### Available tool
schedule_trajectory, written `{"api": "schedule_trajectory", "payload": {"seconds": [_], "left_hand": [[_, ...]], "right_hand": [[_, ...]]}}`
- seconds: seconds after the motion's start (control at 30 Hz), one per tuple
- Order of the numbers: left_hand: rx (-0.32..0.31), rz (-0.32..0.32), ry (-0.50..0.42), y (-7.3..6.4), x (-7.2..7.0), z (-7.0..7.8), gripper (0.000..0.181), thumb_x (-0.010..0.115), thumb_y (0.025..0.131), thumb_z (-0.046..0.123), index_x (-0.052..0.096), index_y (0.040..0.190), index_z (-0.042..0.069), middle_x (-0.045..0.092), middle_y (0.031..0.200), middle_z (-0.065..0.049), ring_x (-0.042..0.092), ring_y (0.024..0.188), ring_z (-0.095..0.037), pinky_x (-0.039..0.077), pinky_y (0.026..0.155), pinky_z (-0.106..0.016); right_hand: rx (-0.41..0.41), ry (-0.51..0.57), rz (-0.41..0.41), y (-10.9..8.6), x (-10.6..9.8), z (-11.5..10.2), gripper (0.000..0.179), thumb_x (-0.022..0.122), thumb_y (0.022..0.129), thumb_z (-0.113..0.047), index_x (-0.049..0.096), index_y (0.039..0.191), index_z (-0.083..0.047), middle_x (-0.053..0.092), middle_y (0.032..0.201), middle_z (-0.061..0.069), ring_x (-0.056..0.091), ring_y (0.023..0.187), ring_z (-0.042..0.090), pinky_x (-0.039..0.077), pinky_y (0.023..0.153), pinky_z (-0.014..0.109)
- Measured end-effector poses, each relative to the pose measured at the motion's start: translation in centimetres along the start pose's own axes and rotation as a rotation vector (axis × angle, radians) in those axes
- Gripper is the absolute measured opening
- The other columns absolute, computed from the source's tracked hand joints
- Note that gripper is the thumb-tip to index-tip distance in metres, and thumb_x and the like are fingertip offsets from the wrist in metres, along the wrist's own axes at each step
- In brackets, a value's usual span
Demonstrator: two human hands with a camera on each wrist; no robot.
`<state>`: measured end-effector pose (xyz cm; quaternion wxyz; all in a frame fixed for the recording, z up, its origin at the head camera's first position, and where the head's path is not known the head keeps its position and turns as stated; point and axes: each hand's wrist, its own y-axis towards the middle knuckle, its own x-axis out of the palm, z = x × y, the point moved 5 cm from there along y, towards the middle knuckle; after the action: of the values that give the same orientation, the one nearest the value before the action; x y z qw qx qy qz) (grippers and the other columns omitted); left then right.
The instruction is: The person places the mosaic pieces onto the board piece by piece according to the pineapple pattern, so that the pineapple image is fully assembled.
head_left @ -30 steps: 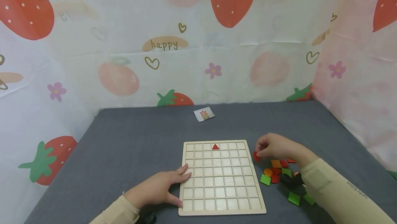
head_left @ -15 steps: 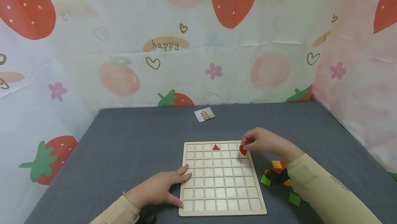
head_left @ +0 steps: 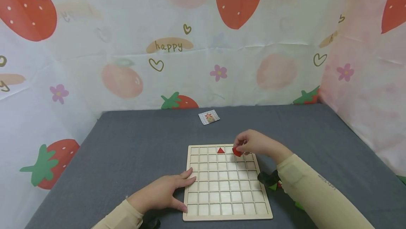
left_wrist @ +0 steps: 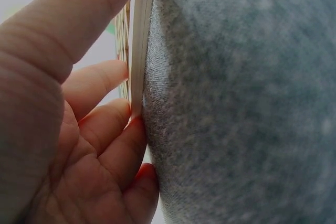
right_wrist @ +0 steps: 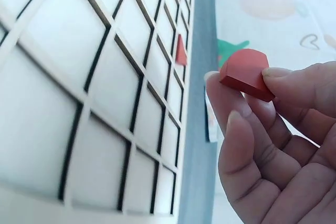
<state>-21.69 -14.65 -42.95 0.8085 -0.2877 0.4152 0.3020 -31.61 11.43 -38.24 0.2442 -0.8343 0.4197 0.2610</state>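
Note:
A pale wooden board (head_left: 224, 176) with a square grid lies on the grey cloth. One red triangle (head_left: 220, 150) sits in a cell of its far row. My left hand (head_left: 161, 191) rests at the board's left edge, its fingers spread and touching the rim. Over the board's far right part, my right hand (head_left: 256, 143) pinches a small red block (right_wrist: 245, 72) between thumb and fingers. The block has a rounded side and a straight side. In the right wrist view it is raised off the grid, with the red triangle (right_wrist: 181, 51) beyond it.
A small picture card (head_left: 209, 117) lies behind the board. Green pieces (head_left: 299, 205) show at the board's right, mostly hidden under the right sleeve (head_left: 312, 186) and the black wrist camera (head_left: 268, 178). A strawberry-print curtain (head_left: 184, 77) stands behind the table.
My right hand has carried the red block leftward from beside the board to above its far row. The right forearm now covers most of the loose pieces. The left hand stays put.

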Motion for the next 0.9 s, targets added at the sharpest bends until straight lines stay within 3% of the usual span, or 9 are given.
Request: {"api": "schedule_trajectory", "payload": {"seconds": [0.4, 0.67, 0.9], "left_hand": [[-0.004, 0.000, -0.002, 0.0, -0.1, 0.1, 0.088, 0.068, 0.066, 0.059, 0.037, 0.141, 0.024, 0.025, 0.149, -0.001, 0.035, 0.131, -0.019, 0.035, 0.100, -0.038], [0.007, 0.002, -0.009, 0.0, -0.1, 0.2, 0.088, 0.067, 0.065, 0.060, 0.037, 0.140, 0.023, 0.025, 0.149, -0.002, 0.035, 0.131, -0.019, 0.036, 0.100, -0.038], [-0.018, -0.009, -0.016, 0.0, -0.1, 0.2, 0.088, 0.068, 0.065, 0.059, 0.037, 0.140, 0.024, 0.025, 0.149, -0.001, 0.035, 0.131, -0.020, 0.035, 0.101, -0.040]], "right_hand": [[0.010, 0.011, 0.000, 2.2, 2.1, -0.7, 0.008, 0.060, 0.087, -0.007, 0.066, 0.082, -0.009, 0.062, 0.080, 0.003, 0.058, 0.073, 0.022, 0.051, 0.066, 0.035], [0.063, 0.023, 0.028, 3.9, 3.4, -0.8, 0.004, 0.067, 0.082, -0.010, 0.067, 0.078, -0.010, 0.062, 0.074, 0.003, 0.053, 0.064, 0.018, 0.047, 0.058, 0.030], [0.051, -0.078, 0.046, 4.9, 4.0, -1.5, 0.011, 0.066, 0.080, -0.004, 0.068, 0.076, -0.014, 0.061, 0.072, -0.001, 0.052, 0.070, 0.015, 0.045, 0.061, 0.027]]}}
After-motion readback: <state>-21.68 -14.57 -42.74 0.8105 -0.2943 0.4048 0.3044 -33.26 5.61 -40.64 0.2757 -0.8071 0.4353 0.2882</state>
